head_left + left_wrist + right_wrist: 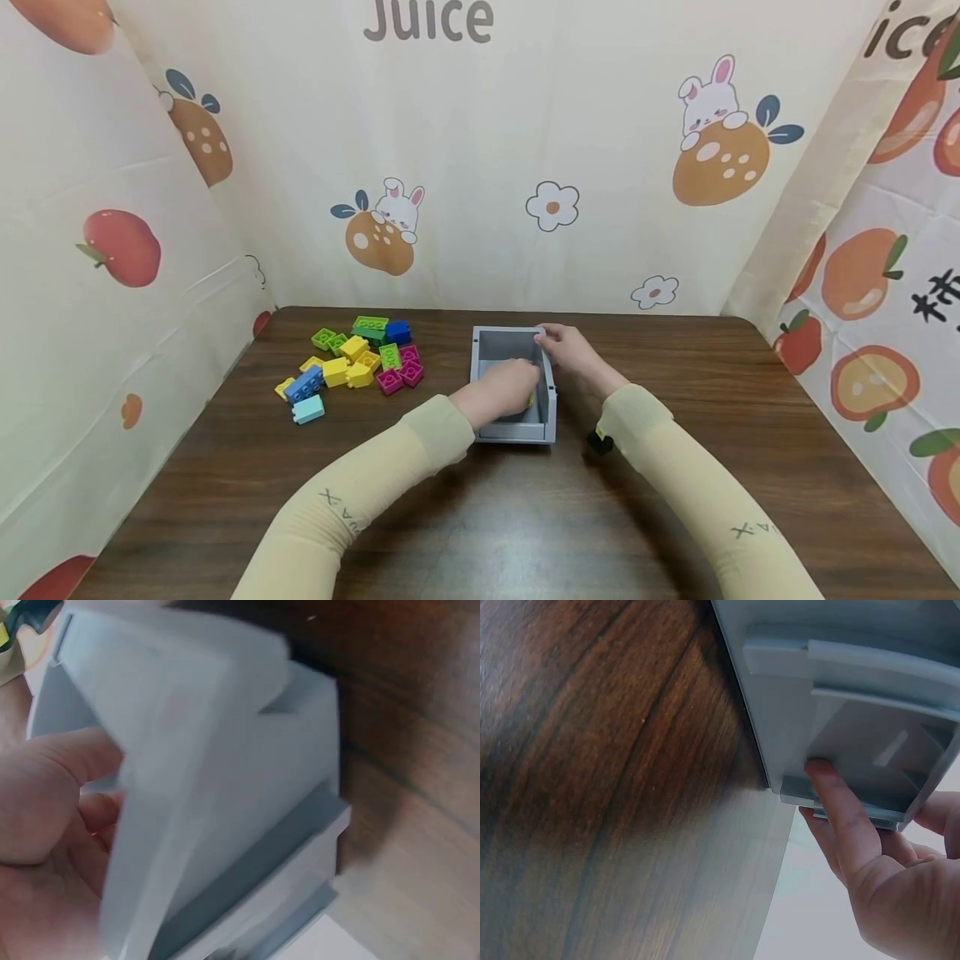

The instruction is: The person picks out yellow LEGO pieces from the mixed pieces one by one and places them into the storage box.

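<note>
A grey plastic storage bin stands on the table, its low front facing me. Inside it is my left hand, fingers bent downward. A small bit of yellow shows beside those fingers; whether they hold it is hidden. In the left wrist view the bin's wall covers the fingertips of the left hand. My right hand grips the bin's far right corner. In the right wrist view, the right hand has one finger along the bin's ribbed outer side and the thumb at the rim.
Left of the bin lies a loose group of toy building blocks: yellow blocks, a blue block, a light blue block, magenta blocks and green blocks. A printed curtain hangs behind the wooden table.
</note>
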The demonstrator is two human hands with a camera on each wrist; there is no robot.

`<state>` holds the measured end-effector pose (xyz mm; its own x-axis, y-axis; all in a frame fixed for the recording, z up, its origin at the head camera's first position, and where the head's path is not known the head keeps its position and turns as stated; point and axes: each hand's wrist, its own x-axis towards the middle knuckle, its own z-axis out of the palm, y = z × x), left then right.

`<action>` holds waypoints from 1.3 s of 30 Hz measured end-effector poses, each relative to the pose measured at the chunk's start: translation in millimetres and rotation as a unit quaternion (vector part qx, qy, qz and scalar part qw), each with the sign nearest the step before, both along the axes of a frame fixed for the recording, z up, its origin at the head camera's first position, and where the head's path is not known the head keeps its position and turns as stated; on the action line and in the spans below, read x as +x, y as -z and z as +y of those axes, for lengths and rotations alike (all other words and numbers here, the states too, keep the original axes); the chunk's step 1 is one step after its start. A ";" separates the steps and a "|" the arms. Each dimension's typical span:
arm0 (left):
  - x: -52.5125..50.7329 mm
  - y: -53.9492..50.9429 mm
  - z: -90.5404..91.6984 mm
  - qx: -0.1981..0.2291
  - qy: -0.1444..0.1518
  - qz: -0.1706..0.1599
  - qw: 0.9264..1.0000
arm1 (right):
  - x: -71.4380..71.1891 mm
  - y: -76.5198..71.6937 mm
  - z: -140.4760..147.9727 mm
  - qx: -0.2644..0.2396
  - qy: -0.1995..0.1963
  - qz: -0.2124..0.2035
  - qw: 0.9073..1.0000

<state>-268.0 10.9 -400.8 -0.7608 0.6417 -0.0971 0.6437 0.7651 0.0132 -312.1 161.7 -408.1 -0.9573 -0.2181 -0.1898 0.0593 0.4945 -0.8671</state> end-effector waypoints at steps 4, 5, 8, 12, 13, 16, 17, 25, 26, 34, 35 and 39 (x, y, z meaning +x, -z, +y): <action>-0.1 -9.7 -3.0 0.015 -0.003 -0.017 1.000 | 0.5 -0.8 -0.2 0.002 0.003 0.000 1.000; 0.0 -12.0 -3.8 0.019 -0.004 -0.022 1.000 | 0.4 -0.8 -0.4 0.001 0.003 0.000 1.000; 1.2 -18.9 -7.0 0.026 -0.010 -0.026 0.999 | -0.5 0.2 -0.6 0.000 0.001 0.001 1.000; 3.7 -26.6 -12.6 0.037 -0.016 -0.018 0.999 | -1.9 1.9 0.1 0.009 -0.002 0.009 1.000; 4.3 -28.3 -14.3 0.041 -0.017 -0.014 0.999 | -2.3 2.1 0.2 0.011 -0.002 0.010 1.000; 6.3 -33.6 -20.2 0.058 -0.018 -0.006 0.998 | -2.5 1.8 0.1 0.017 0.002 0.008 1.000; 7.1 -35.6 -22.4 0.065 -0.019 -0.005 0.998 | -2.4 1.5 -0.1 0.017 0.003 0.007 1.000; 13.4 -48.8 -41.3 0.116 -0.034 0.011 0.993 | -2.1 1.5 -1.1 0.014 0.008 0.002 1.000; 13.8 -49.6 -43.8 0.122 -0.037 0.012 0.992 | -2.2 1.9 -1.1 0.014 0.009 0.001 1.000; 14.3 -54.7 -65.4 0.163 -0.078 0.021 0.983 | -2.9 4.7 -0.3 0.010 0.011 0.000 1.000; 14.2 -55.2 -68.3 0.165 -0.085 0.023 0.982 | -2.9 4.9 -0.4 0.009 0.011 -0.001 1.000; 14.3 -57.3 -80.7 0.176 -0.111 0.026 0.978 | -2.5 4.7 -0.8 0.007 0.014 -0.003 1.000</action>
<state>-253.7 -69.8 -343.5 -0.8835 0.4464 0.1421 0.4684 0.8403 0.2729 -314.6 160.9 -412.8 -0.9619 -0.1880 -0.1986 0.0790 0.5042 -0.8599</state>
